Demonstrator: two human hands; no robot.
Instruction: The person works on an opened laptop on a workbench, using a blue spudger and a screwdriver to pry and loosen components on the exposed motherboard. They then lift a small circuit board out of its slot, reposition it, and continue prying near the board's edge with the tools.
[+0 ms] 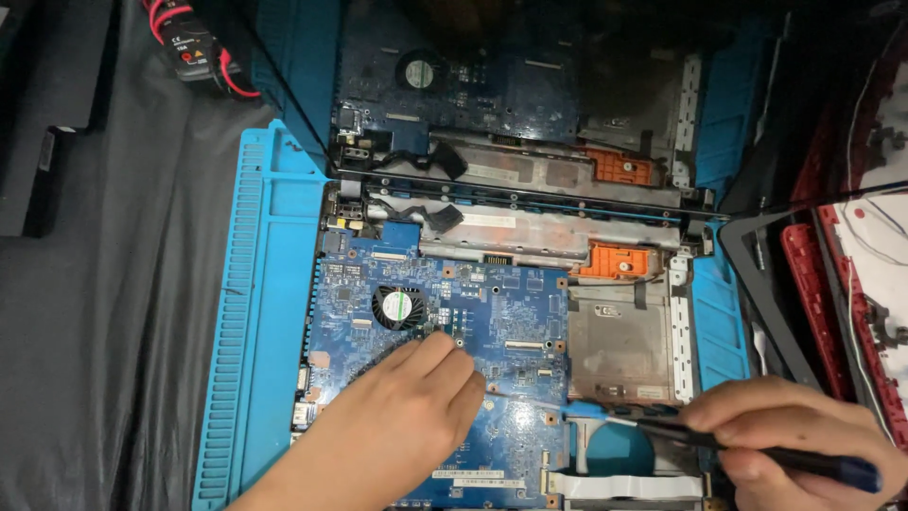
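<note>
The blue motherboard looks thin, stiff and fragile, so the left hand rests flat on it, grasping nothing, while the right hand grips a screwdriver.

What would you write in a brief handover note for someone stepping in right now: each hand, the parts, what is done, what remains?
Left hand: flat on the blue circuit board, fingertips near the small fan.
Right hand: holds a screwdriver, tip on the board's lower right area.
Done: laptop case open on the blue mat, board exposed.
Left: board remains seated in the case.
</note>
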